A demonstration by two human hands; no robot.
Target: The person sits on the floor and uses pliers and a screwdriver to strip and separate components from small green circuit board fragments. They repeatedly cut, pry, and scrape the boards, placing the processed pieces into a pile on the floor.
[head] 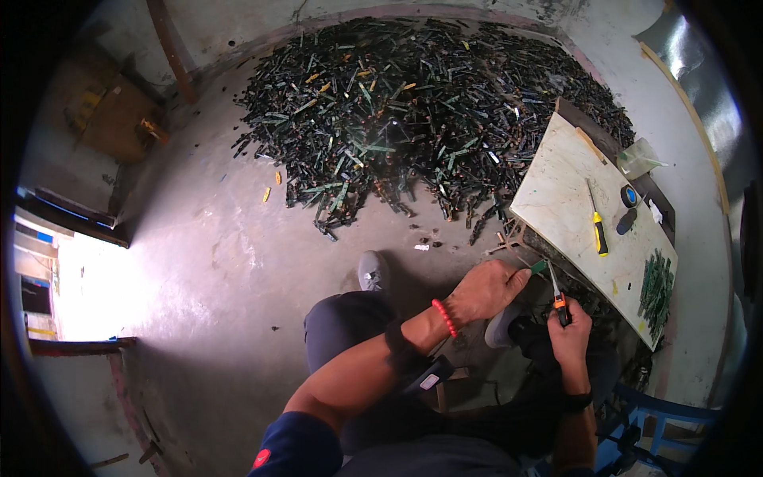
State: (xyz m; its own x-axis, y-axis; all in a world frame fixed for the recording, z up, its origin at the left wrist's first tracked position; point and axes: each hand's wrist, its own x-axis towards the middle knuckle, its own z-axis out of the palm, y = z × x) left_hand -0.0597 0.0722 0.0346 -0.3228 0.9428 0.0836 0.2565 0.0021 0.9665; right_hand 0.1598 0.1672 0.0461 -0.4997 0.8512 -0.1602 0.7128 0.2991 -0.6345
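A small green strip (pixel 539 267), apparently a circuit board piece, is pinched between the thumb and fingers of my left hand (pixel 486 290). My right hand (pixel 570 329) grips an orange-and-black-handled tool (pixel 559 304). Its narrow metal blade points up towards the strip's end; I cannot tell whether they touch. Both hands are beside the near edge of a pale tilted-looking tabletop (pixel 557 173). On that top lie a yellow-and-black screwdriver (pixel 599 232), a dark-handled tool (pixel 626 222), a roll of black tape (pixel 629 196) and a stack of green strips (pixel 657 292).
A wide heap of dark and green strips (pixel 417 113) covers the floor ahead, up to the wall. A clear plastic container (pixel 635 159) stands at the tabletop's far side. Two yellow pieces (pixel 266 194) lie on the floor. A blue stool or chair (pixel 661 417) is at lower right.
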